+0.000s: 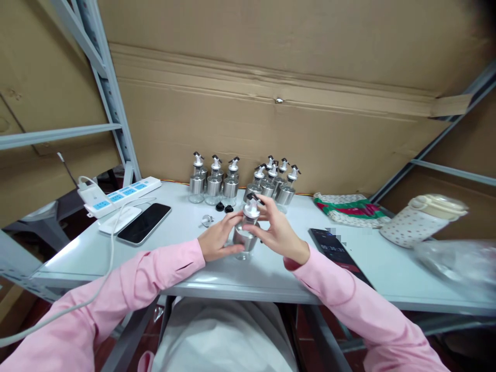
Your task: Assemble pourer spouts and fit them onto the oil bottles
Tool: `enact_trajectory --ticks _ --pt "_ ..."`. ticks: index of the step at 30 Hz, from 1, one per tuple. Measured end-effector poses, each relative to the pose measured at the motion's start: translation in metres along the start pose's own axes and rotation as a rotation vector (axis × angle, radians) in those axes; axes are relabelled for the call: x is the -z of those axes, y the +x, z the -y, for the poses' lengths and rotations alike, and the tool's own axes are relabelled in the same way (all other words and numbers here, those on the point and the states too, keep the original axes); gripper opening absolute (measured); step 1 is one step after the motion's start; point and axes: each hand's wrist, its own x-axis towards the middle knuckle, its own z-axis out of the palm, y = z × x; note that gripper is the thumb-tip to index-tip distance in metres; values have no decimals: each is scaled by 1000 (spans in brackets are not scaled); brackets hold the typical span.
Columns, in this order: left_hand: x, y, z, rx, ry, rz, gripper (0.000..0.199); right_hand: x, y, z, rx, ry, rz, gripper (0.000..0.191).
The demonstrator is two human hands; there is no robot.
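Dispenser bottle (246,233) upright on bench (194,268), body clasped by left hand (217,240); right hand (277,232) fingers (260,219) pinching spout cap (251,205) for alignment.

Even, bright light falls from above onto the white table (372,274), leaving only soft, faint shadows. The metal bottles (213,187) carry small glints. Edges bow with wide-angle distortion, and the plastic bag (457,263) at right smears into blur.
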Motion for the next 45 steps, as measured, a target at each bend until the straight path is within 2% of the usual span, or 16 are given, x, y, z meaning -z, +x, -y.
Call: enact_trajectory --ticks 3,6,8,10,14,21,25,29,33,37,39,41,43,45 --pt "1 1 -1 -69 44 -128 66 21 12 3 -5 -73 -183 55" --pt "3 1 1 -77 85 -178 59 48 32 -9 -34 -184 -386 57" --pt "3 0 2 -71 113 -176 55 61 46 -25 -69 -281 -440 57" --pt "4 0 3 -54 136 -142 51 66 56 -44 -121 -346 -431 56" --pt "4 1 3 -45 168 -60 46 56 66 -75 -181 -365 -397 55" --pt "5 2 1 -48 204 21 40 27 74 -107 -191 -407 -378 51" --pt "13 4 9 -27 250 -32 33 15 79 -126 -184 -398 -368 51" --pt "28 3 22 94 250 -110 28 9 86 -142 -224 -386 -364 61" --pt "41 -2 36 234 231 -100 28 6 87 -141 -221 -454 -379 70" --pt "46 -7 50 318 227 -18 31 3 71 -113 -153 -574 -428 61" --pt "45 -10 57 358 230 27 34 -1 58 -92 -81 -585 -346 45" --pt "42 -13 63 405 231 62 35 -8 45 -70 -19 -516 -26 28" --pt "37 -15 68 444 217 94 32 -20 34 -51 -54 -460 275 29" --pt "33 -16 70 460 191 109 28 -35 26 -36 -113 -495 449 38"
